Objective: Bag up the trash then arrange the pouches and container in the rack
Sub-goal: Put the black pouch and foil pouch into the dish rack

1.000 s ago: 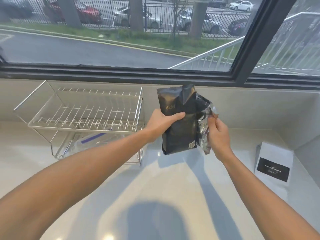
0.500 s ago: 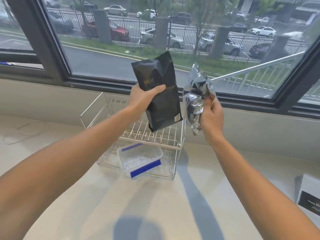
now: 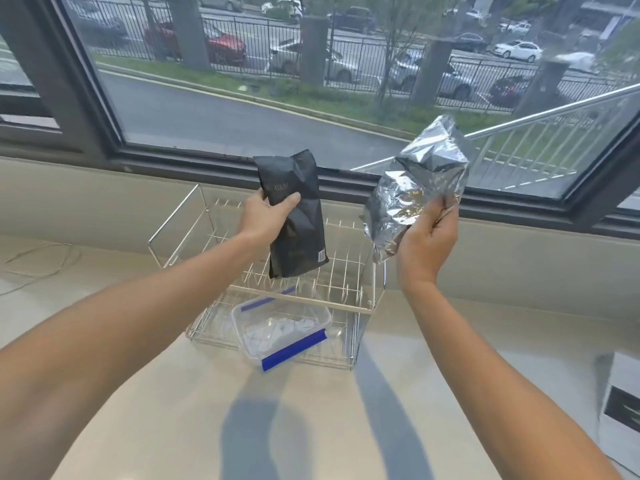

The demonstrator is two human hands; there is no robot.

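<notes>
My left hand [image 3: 266,216] grips a black pouch [image 3: 298,230] upright, its lower end hanging just above the upper shelf of a two-tier wire rack [image 3: 346,306]. To the right, my right hand [image 3: 427,237] holds a crinkled silver foil pouch [image 3: 415,192] in the air, over the rack's right end. A clear plastic container with blue clips [image 3: 280,332] sits on the rack's lower shelf, sticking out at the front.
The rack stands on a pale countertop [image 3: 173,410] against a low wall under a large window [image 3: 311,81]. A white bag with a black label [image 3: 623,403] lies at the right edge. A thin cord [image 3: 45,265] lies at the far left.
The two pouches have moved apart: the black one has come down toward the rack's upper shelf, the silver one has shifted right. The view has swung a little left.
</notes>
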